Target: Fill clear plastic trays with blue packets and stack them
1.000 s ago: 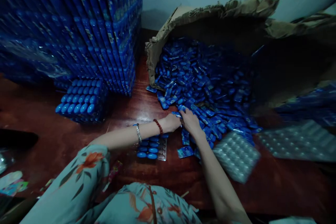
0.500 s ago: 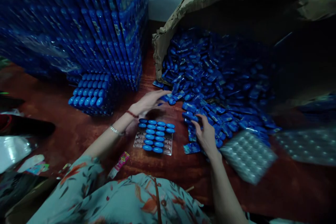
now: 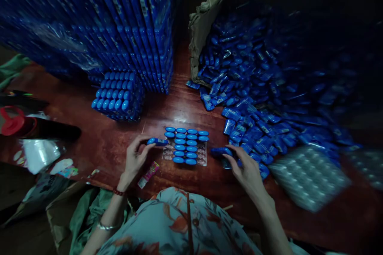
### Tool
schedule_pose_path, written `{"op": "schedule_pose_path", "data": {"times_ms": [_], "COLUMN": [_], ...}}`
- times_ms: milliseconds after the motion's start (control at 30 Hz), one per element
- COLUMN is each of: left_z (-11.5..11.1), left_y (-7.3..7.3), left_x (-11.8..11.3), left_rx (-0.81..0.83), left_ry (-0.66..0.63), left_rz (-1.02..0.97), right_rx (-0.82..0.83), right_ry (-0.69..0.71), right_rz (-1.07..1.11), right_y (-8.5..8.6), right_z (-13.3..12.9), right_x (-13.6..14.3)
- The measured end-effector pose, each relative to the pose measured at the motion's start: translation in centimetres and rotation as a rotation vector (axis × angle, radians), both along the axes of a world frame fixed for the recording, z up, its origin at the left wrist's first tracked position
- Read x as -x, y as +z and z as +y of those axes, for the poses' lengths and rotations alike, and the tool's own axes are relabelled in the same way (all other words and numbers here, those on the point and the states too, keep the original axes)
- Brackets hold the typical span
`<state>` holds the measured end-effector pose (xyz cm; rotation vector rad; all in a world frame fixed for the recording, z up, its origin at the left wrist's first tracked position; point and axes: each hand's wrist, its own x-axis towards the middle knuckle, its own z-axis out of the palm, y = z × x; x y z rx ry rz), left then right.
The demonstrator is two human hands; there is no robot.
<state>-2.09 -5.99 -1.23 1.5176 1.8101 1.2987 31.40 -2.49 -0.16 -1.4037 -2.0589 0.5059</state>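
Note:
A clear blister tray (image 3: 202,161) lies before me, with blue oval-topped packs (image 3: 186,148) set in rows in it. Its left and right columns show bare pockets near the front. My left hand (image 3: 136,157) pinches one blue pack (image 3: 157,142) by its end, just left of the tray. On the other side, my right hand (image 3: 245,166) grips another blue pack (image 3: 221,151) between thumb and fingers, a little off the tray's right edge. Loose blue packs (image 3: 257,127) spill across the table behind my right hand.
A torn cardboard box (image 3: 198,32) lies open at the back right, full of packs. Filled trays form a tall wall (image 3: 119,16) at back left, with a smaller stack (image 3: 115,91) before it. Empty trays (image 3: 311,179), a red-lidded bottle (image 3: 56,129) and a pink wrapper (image 3: 149,174) lie around.
My left hand has come back from the loose packs to the tray's left side, now with a pack. My right hand has drawn a pack away from the pile. The view has shifted.

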Motion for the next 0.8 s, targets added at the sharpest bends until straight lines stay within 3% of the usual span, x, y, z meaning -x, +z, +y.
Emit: {"op": "schedule_pose_path", "data": {"times_ms": [167,300,533,667,800], "left_z": [0.2,1.0,3.0,4.1,4.1], "left_y": [-1.2,-1.3,1.5,1.6,0.1], "left_x": [-1.5,-1.0,-0.7,-0.8,-0.6], "left_rx": [-0.150,-0.177,-0.117,-0.118,-0.177], "left_ry": [-0.216,-0.419,-0.741,-0.757,-0.606], "left_rz": [0.214,0.427,0.738,0.767,0.658], "right_rx": [-0.026,-0.027,-0.069,-0.030,-0.005], "right_ry": [0.022,0.220,0.428,0.434,0.354], "right_rz": [0.079,0.091,-0.428,-0.607,-0.664], "right_y": [-0.7,-1.7,0.9,1.8,1.8], "right_z": [0.1,1.0,1.8,1.7,1.3], "right_x": [1.3,2.4,3.7,6.1,7.6]}}
